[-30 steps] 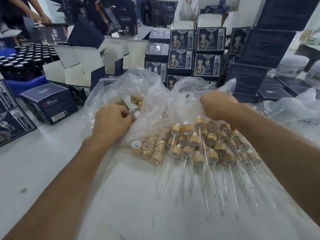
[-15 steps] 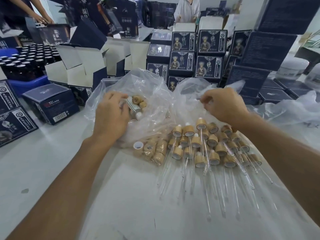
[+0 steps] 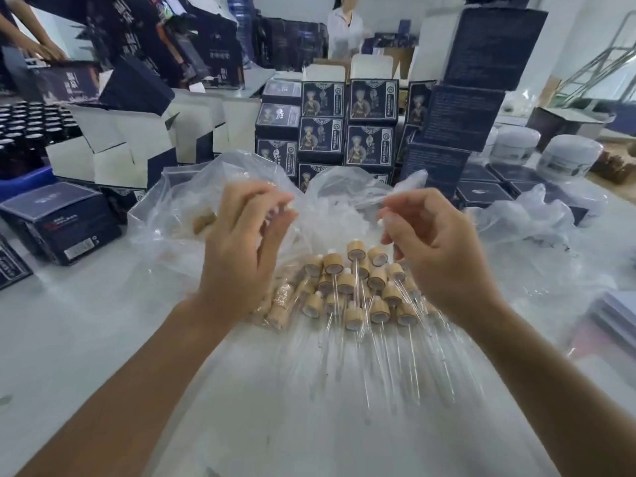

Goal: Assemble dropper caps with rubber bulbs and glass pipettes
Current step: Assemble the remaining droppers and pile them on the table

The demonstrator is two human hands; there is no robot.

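Left hand: the left hand (image 3: 242, 249) is raised above the table (image 3: 69, 339), fingers bent toward the thumb; motion blur smears the fingertips, and whether they pinch anything I cannot tell.
Right hand: the right hand (image 3: 437, 249) is raised opposite it, fingers curled; a small white piece (image 3: 380, 222) shows at its fingertips, perhaps a rubber bulb, but the blur leaves it unclear whether the hand grips it.
Assembled droppers: a heap of bamboo-coloured dropper caps (image 3: 354, 287) lies on the table between and below the wrists, their glass pipettes (image 3: 389, 352) fanned toward the camera; the glass is nearly invisible against the pale surface, so the tips are hard to trace.
Loose caps: a few caps without pipettes (image 3: 280, 304) lie at the heap's left edge, partly hidden behind the left wrist.
Plastic bag: a crumpled clear plastic bag (image 3: 179, 201) sits behind both hands; one tan cap (image 3: 204, 218) shows dimly through the film, the rest of its contents unreadable.
Background: dark printed boxes (image 3: 373, 101) are stacked beyond the bag, and black-capped bottles (image 3: 31, 125) are cut off by the left edge.
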